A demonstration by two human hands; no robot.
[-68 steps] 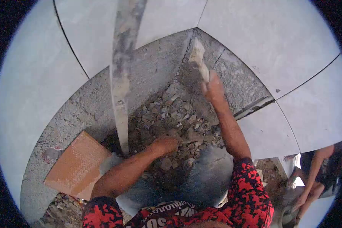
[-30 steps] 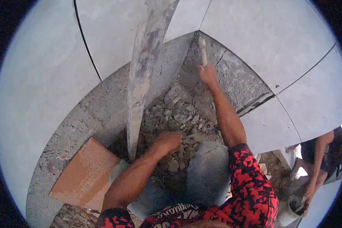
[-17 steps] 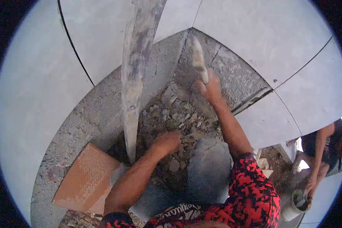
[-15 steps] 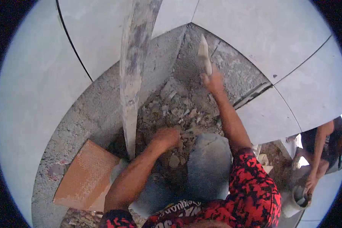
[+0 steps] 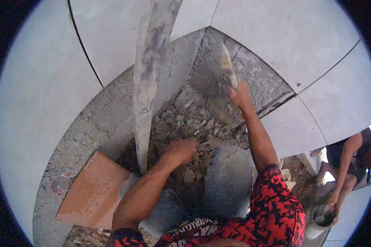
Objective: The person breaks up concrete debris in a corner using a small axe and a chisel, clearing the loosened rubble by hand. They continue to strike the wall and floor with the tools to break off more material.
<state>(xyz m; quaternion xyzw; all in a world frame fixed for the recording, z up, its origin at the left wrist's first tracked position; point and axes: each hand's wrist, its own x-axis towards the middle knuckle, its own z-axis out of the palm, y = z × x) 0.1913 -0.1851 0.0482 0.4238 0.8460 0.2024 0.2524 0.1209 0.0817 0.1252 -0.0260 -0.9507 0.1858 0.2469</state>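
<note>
My right hand (image 5: 241, 96) is closed round the handle of a trowel (image 5: 227, 64), whose pale, pointed blade lies over the rough grey mortar (image 5: 208, 61) below the tile corner. Lower down, my left hand (image 5: 181, 152) is closed above the broken rubble (image 5: 198, 119) near my knees. What it grips, if anything, is too blurred to make out. Between the hands lie loose chips and lumps of mortar.
A long pale board (image 5: 146, 90) rises left of my hands. An orange tile (image 5: 95, 193) leans at lower left. Large pale tiles (image 5: 276, 37) border the mortar. At right, a co-worker's arm (image 5: 345, 168) reaches into a bucket (image 5: 317, 224).
My right hand and the trowel have moved slightly down and right. My left hand has barely moved. The co-worker's hands have shifted at the bucket.
</note>
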